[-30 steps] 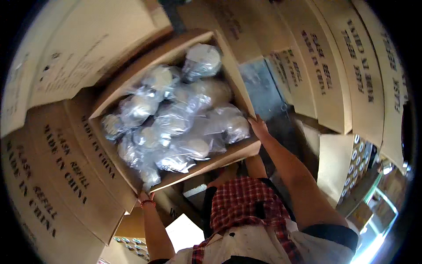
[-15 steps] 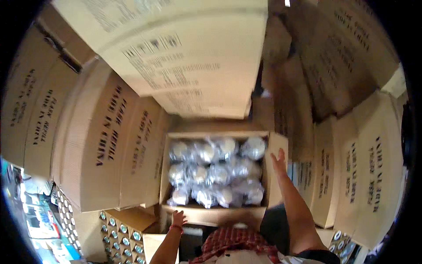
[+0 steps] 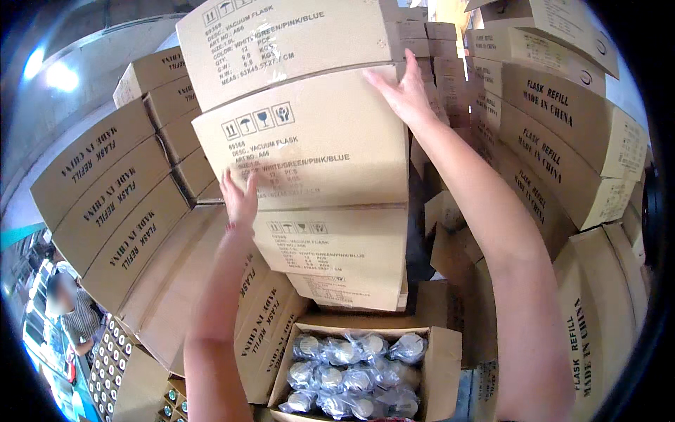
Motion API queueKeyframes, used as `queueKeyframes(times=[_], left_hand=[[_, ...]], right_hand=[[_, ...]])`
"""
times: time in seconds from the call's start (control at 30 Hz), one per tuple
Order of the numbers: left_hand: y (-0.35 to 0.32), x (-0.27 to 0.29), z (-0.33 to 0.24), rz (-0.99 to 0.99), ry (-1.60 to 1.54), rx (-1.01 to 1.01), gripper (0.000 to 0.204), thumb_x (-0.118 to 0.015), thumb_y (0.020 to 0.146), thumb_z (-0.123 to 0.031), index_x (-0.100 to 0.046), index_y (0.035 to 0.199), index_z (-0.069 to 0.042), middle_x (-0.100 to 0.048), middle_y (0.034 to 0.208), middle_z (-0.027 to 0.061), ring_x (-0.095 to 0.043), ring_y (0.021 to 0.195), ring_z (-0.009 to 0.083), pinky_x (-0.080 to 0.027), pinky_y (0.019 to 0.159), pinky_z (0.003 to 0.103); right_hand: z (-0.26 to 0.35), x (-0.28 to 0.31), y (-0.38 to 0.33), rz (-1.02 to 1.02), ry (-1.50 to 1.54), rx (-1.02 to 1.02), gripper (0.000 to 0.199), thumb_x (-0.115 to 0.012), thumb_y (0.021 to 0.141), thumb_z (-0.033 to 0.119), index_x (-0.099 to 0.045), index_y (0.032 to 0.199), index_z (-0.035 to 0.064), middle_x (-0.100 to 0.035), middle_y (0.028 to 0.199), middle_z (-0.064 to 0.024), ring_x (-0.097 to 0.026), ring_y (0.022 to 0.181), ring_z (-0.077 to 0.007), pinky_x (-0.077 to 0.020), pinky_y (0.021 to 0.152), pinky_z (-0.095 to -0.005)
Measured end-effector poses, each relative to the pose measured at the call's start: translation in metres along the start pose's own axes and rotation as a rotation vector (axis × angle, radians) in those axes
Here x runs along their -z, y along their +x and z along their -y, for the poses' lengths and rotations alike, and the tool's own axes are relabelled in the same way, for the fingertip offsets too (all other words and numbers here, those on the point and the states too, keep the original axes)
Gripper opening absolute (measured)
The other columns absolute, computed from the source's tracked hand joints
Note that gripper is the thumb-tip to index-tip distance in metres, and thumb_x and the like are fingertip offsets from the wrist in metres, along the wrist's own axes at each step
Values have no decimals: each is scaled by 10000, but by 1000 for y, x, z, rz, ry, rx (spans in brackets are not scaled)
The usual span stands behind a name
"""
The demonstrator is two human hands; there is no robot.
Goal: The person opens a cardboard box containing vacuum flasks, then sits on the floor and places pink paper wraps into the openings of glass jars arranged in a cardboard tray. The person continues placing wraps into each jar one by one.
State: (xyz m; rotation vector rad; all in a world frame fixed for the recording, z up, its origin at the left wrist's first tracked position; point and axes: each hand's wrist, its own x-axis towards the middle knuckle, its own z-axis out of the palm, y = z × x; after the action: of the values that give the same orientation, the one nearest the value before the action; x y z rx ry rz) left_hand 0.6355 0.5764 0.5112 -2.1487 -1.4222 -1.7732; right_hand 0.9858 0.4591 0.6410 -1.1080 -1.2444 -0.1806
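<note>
The person stands before a tall stack of brown cartons with both arms raised to the second carton from the top (image 3: pixel 309 141), a closed cardboard box with printed handling symbols on its face. The left hand (image 3: pixel 240 199) lies flat against the lower left part of that face, fingers spread and open, and the right hand (image 3: pixel 402 93) presses open-palmed on the upper right corner, just under the top carton (image 3: pixel 281 42); neither hand is clenched around anything. Judged from this pose, the step in hand is getting a hold on this carton. Another box rests on it, so shifting it would call for a firmer purchase at the edges and care that the one above does not tip. Below it in the same stack sit two more cartons (image 3: pixel 330 243), and at the foot stands an open carton (image 3: pixel 439 366) packed with rounded silvery items wrapped in clear plastic bags (image 3: pixel 351 373). The place looks like a storeroom, with walls of similar cartons (image 3: pixel 105 204) stacked left and right, some tilted by the lens. At the lower left, another person (image 3: pixel 70 309) sits beside trays of small round items (image 3: pixel 116 362).
</note>
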Motion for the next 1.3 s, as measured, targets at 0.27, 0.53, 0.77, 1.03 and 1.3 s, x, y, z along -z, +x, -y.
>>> queueKeyframes(times=[0.27,0.53,0.77,1.03,1.3], left_hand=[[244,48,-1,-373,2,86,730,-705,706,-272,-373,1209,139,-530,1136,280,-536,1049,343,-389,962,361],[259,38,-10,113,-254,235,456,-643,718,-145,-467,1049,114,-603,899,167,-613,720,222,-517,600,308],[292,41,37,36,-68,241,296,-565,734,-159,-577,942,52,-609,776,94,-589,620,178,-479,523,321],[222,59,-12,9,-351,73,138,-535,771,-53,-602,877,5,-584,752,37,-533,639,118,-444,566,278],[147,131,-103,122,-521,318,121,-530,696,-211,-574,789,-146,-514,786,-60,-445,788,82,-299,751,328]], right_hand=[[19,-9,65,143,-77,-115,958,-670,752,393,-116,1385,-65,-270,1390,-277,-316,1290,-362,-282,1079,-407],[15,-8,48,116,-4,-76,734,-557,808,196,-184,1379,-77,-328,1374,-263,-319,1299,-339,-261,1091,-364],[7,-16,44,-144,-77,140,375,-568,722,144,-518,1073,21,-633,731,-116,-621,694,-293,-431,754,-461],[-5,-15,29,-490,-88,317,318,-659,713,195,-509,973,90,-599,841,-80,-586,751,-236,-412,788,-424],[54,45,5,-276,-25,57,616,-714,723,342,-411,1155,24,-446,1159,-177,-389,1154,-306,-313,1006,-418]])
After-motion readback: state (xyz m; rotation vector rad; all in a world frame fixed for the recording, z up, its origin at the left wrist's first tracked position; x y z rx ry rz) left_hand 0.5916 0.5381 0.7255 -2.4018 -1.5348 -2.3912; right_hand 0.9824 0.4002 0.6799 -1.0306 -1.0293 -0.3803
